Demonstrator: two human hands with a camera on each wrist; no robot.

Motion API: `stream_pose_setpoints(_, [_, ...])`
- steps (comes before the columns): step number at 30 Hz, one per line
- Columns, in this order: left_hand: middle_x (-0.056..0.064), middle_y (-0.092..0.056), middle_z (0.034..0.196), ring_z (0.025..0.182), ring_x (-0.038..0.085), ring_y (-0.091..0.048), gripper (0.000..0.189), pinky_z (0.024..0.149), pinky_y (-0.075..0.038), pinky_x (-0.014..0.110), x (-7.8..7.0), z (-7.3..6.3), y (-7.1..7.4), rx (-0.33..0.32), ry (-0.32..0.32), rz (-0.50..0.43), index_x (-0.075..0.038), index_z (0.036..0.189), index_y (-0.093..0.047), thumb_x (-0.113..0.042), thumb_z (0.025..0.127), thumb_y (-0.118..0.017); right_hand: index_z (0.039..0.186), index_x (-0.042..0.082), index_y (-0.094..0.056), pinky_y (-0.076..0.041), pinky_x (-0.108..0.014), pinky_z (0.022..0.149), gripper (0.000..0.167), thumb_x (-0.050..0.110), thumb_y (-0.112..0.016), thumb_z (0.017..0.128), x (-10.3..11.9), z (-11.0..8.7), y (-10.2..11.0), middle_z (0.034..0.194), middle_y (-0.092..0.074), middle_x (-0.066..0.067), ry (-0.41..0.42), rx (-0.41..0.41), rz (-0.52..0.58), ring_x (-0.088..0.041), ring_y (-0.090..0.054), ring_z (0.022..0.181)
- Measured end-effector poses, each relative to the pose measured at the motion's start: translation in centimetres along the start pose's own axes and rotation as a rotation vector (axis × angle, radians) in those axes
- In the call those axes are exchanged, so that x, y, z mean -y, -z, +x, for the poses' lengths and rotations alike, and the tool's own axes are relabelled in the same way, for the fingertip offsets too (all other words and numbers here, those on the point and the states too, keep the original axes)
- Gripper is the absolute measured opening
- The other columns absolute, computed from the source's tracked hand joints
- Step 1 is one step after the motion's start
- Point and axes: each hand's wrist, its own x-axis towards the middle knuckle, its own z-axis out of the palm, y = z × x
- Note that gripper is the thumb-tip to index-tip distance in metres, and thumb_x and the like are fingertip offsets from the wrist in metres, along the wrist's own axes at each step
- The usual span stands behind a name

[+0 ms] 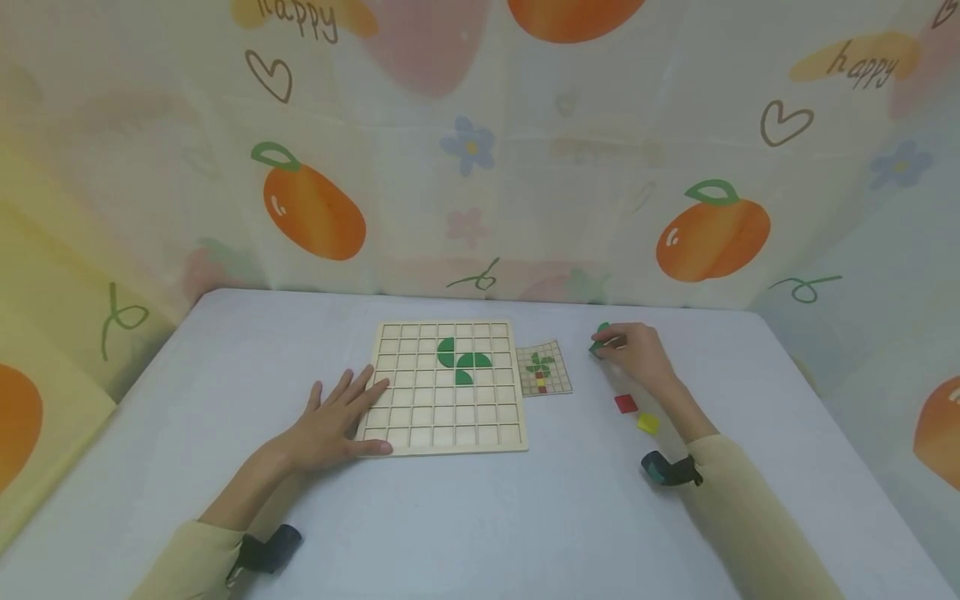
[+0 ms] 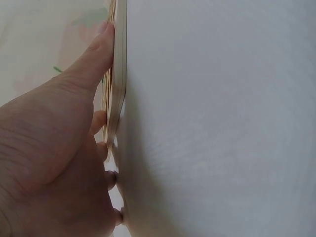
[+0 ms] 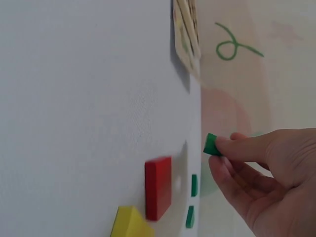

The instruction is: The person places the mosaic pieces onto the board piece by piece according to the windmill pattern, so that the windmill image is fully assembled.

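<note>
My left hand (image 1: 330, 425) lies with fingers spread over the left edge of the wooden grid board (image 1: 420, 414); in the left wrist view the thumb (image 2: 96, 54) runs along the board's side. Several green quarter-round pieces (image 1: 465, 360) sit in the board's upper squares. Right of the board, my right hand (image 1: 637, 354) pinches a small green piece (image 3: 210, 144) between thumb and fingertips, above the table. Two more green pieces (image 3: 194, 185) lie below it in the right wrist view. Closer to the wrist are red pieces (image 1: 626, 404) and yellow pieces (image 1: 648, 424).
A small pattern card (image 1: 558, 379) with a printed green, red and yellow figure rests against the board's right edge, its corner curling up. White cloth covers the table (image 1: 480, 525). A printed curtain (image 1: 570, 208) hangs behind the table's far edge.
</note>
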Motion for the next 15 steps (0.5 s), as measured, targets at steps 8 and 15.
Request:
stream_pose_setpoints(8, [0.022,-0.014,0.161,0.145,0.05,-0.007,0.099,0.107,0.004,0.073,0.0,0.0,0.0,0.003,-0.005,0.008,-0.008,0.154,-0.03,-0.062,0.08,-0.069,0.109,-0.001,-0.072,-0.055,-0.043,0.084,0.021,0.002,-0.071,0.088,2.2,0.1,-0.8,0.104,-0.072,-0.014,0.02,0.038,0.021,-0.03,-0.067,0.096])
stream_pose_setpoints(15, [0.022,-0.013,0.161,0.145,0.05,-0.006,0.099,0.107,0.005,0.073,0.2,0.1,0.0,0.006,-0.005,0.013,-0.008,0.154,-0.029,-0.062,0.081,-0.068,0.107,0.0,-0.073,-0.056,-0.042,0.083,0.02,0.002,-0.071,0.087,3.7,0.2,-1.5,0.105,-0.072,-0.013,0.062,0.046,0.024,-0.029,-0.068,0.094])
